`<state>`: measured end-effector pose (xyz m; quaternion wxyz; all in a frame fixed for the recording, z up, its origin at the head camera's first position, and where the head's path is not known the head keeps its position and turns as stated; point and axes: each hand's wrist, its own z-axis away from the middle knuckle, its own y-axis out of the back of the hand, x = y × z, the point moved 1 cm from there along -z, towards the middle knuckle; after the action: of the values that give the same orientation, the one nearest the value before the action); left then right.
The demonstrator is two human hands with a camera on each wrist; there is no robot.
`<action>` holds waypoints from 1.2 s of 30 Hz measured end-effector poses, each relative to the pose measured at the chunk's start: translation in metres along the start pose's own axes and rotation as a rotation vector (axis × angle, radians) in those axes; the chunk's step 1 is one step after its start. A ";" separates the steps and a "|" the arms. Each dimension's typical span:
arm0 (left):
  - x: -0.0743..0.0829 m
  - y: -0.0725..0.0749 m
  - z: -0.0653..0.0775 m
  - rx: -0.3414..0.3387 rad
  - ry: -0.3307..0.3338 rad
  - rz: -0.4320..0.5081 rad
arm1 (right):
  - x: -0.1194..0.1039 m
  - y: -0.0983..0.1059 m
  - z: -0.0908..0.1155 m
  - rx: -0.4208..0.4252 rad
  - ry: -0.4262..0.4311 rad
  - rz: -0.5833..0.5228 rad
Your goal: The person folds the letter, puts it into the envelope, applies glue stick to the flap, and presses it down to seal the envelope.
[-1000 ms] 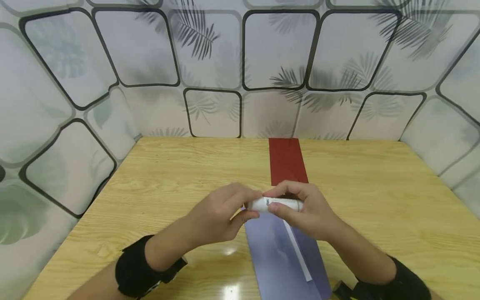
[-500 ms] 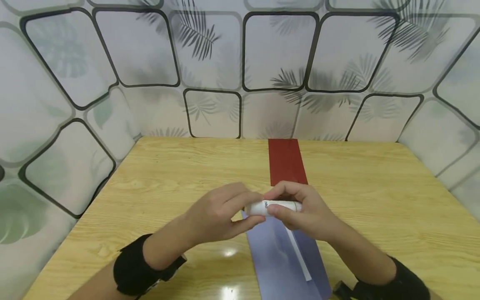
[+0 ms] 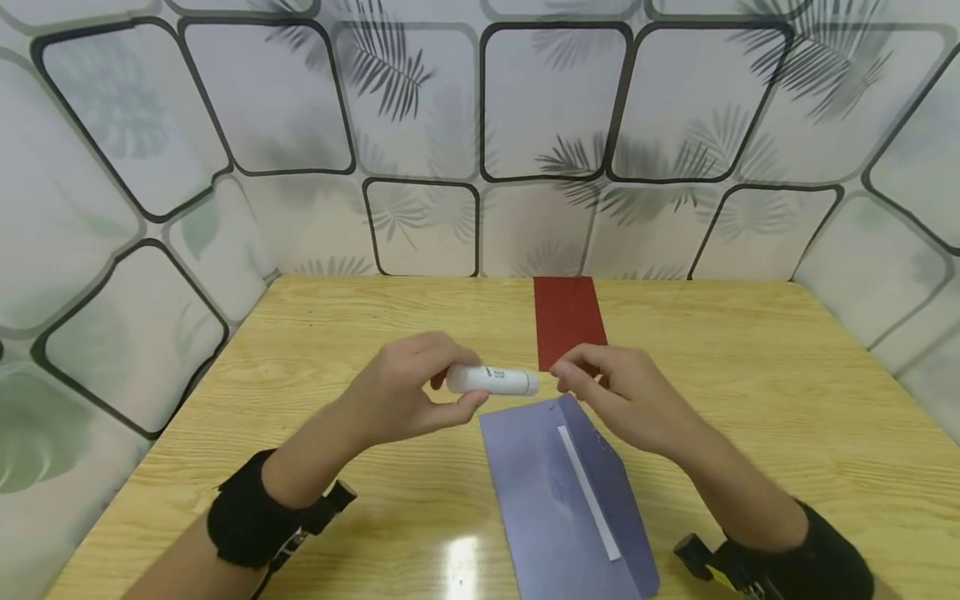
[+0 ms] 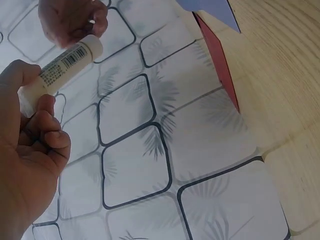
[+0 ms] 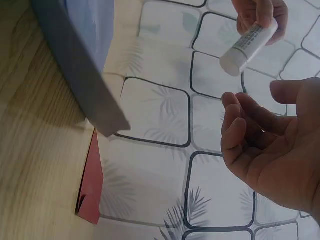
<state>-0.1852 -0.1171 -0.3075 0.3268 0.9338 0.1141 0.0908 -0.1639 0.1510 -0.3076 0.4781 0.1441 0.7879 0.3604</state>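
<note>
A white glue stick (image 3: 491, 381) with small print on its side is held level above the table. My left hand (image 3: 408, 387) pinches it at its left end between thumb and fingers; in the left wrist view a barcode shows on the glue stick (image 4: 70, 64). Just off the other end is my right hand (image 3: 626, 396), apart from it. In the right wrist view the right hand (image 5: 272, 145) holds nothing, its fingers loosely bent and the thumb away from them. Below both hands lies a lilac paper envelope (image 3: 525, 500), its flap raised along the right, with a white strip on it.
A red paper piece (image 3: 570, 321) lies at the table's back edge, beyond the envelope. The wood-grain table (image 3: 360, 333) meets a patterned curtain (image 3: 420, 225) at the back and sides. Each wrist wears a black strap (image 3: 251, 512) with a small camera.
The hands have drawn apart. My right hand has let go of the glue stick, and my left hand has moved it left and slightly up. The envelope's top is now uncovered.
</note>
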 end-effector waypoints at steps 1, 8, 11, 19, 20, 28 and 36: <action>-0.002 0.000 0.001 -0.008 0.017 -0.014 | 0.002 0.001 0.000 -0.013 -0.010 0.065; -0.015 0.001 0.005 -0.095 0.199 -0.109 | 0.017 0.002 -0.002 -0.281 -0.120 0.401; -0.021 0.002 0.007 -0.139 0.289 -0.145 | 0.024 0.000 -0.001 -0.373 -0.141 0.463; -0.043 0.004 0.016 -0.322 0.546 -0.204 | 0.030 -0.003 0.003 -0.441 -0.144 0.519; -0.046 0.004 0.017 -0.343 0.570 -0.208 | 0.030 -0.003 0.004 -0.448 -0.152 0.532; -0.058 0.006 0.025 -0.462 0.672 -0.237 | 0.035 -0.008 0.006 -0.504 -0.177 0.574; -0.063 0.004 0.028 -0.642 0.780 -0.231 | 0.039 -0.010 0.005 -0.440 -0.046 0.482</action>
<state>-0.2378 -0.1542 -0.3327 0.5381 0.6645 0.2959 0.4258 -0.1779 0.1685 -0.3411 0.4164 0.2275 0.6233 0.6215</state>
